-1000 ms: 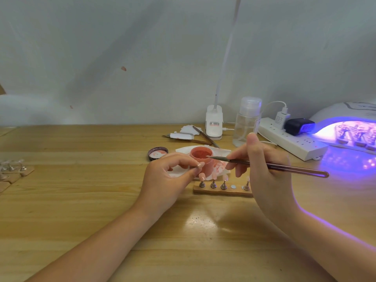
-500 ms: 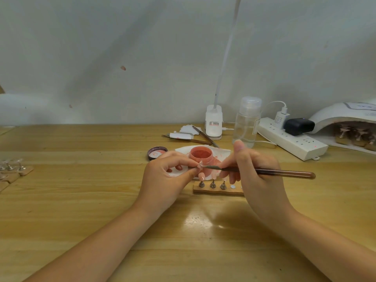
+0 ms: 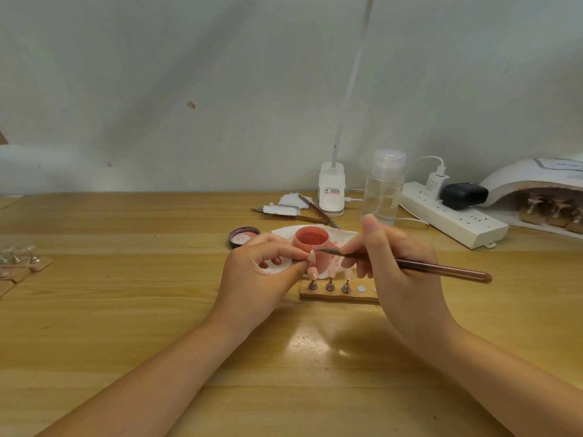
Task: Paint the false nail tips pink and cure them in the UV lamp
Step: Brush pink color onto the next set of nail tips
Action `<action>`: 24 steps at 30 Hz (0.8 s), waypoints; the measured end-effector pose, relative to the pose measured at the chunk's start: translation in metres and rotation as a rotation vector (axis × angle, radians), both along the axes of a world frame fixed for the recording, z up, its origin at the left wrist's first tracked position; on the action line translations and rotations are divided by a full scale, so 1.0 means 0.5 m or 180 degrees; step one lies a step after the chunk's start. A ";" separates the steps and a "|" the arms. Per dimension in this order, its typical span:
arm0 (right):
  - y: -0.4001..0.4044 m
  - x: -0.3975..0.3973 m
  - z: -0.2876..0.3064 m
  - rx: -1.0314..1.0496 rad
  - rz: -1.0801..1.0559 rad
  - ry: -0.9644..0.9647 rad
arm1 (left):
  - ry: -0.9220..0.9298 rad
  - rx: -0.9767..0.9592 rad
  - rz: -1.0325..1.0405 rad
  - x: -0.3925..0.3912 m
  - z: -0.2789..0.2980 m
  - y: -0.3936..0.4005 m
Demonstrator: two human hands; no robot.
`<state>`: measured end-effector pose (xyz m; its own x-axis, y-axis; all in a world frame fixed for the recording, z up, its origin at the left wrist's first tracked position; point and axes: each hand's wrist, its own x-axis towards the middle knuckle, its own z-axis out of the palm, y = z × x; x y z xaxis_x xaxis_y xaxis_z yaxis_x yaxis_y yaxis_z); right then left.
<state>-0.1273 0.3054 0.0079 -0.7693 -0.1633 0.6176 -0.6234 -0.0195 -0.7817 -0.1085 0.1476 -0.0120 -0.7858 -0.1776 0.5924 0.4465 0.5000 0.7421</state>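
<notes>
My left hand (image 3: 262,272) pinches a false nail tip (image 3: 312,256) between thumb and forefinger, just in front of the open pink paint jar (image 3: 311,245). My right hand (image 3: 400,266) grips a brown brush (image 3: 419,266), whose tip points left and nearly touches the held nail tip. Below the jar lies a wooden holder strip (image 3: 337,294) with three pink nail tips on metal stands. The white UV lamp (image 3: 536,184) sits at the far right, dark, with several holders of nail tips inside.
The jar's lid (image 3: 243,237) lies left of a stained white paper (image 3: 280,266). Behind it are spare brushes (image 3: 293,216), a desk-lamp base (image 3: 331,192), a clear bottle (image 3: 383,187) and a power strip (image 3: 454,216). More nail stands (image 3: 19,257) lie at the left edge.
The UV lamp's purple light has gone out. My right hand moved the brush from over the jar down and left to the nail tip in my left hand.
</notes>
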 end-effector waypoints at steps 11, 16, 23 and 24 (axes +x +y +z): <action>0.015 0.001 0.001 -0.0400 -0.0085 -0.0249 | -0.0056 -0.0033 0.0048 0.002 0.003 -0.001; 0.021 -0.007 -0.001 -0.0087 0.0049 -0.0026 | -0.0076 -0.0024 0.0096 0.001 0.003 -0.002; 0.018 -0.007 -0.010 0.0774 -0.0025 0.0442 | -0.0062 -0.0059 0.0129 0.000 0.001 -0.002; 0.018 -0.006 -0.011 0.0787 -0.0016 0.0446 | -0.0072 -0.0061 0.0124 0.000 0.001 -0.002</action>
